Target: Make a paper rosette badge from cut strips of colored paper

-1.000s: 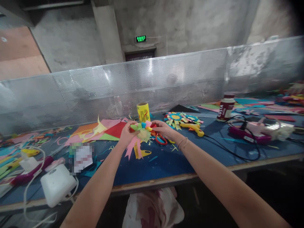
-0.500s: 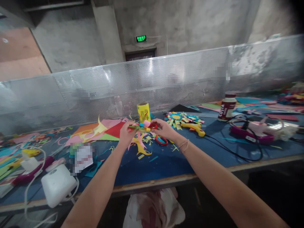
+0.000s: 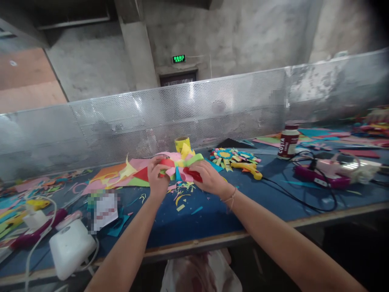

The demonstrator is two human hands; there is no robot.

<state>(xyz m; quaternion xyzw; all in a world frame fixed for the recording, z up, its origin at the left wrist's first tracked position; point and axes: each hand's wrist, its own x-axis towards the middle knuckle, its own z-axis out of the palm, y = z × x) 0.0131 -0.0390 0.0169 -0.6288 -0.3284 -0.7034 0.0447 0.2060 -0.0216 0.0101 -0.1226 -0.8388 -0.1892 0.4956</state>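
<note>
Between my hands is a flower-like piece made of looped paper strips (image 3: 178,164) in red, pink, yellow, green and blue. My left hand (image 3: 158,174) grips its left side, fingers curled by a red loop. My right hand (image 3: 208,176) pinches the right side, near a red strip and a green loop. The piece is held above the blue table, and my fingers hide part of it. Right behind it stands a yellow cylindrical roll (image 3: 182,142), its lower part covered. Small paper scraps (image 3: 182,194) lie on the table below my hands.
A yellow hot glue gun (image 3: 247,168) with a black cord lies to the right, near finished-looking paper rosettes (image 3: 226,156). Farther right are a brown bottle (image 3: 288,142) and a purple power strip (image 3: 322,176). Coloured sheets (image 3: 112,174) and a white box-shaped device (image 3: 72,247) are at left.
The looped paper piece has turned to face me, showing more of its coloured loops. My right hand has moved slightly lower. The view has tilted up a little.
</note>
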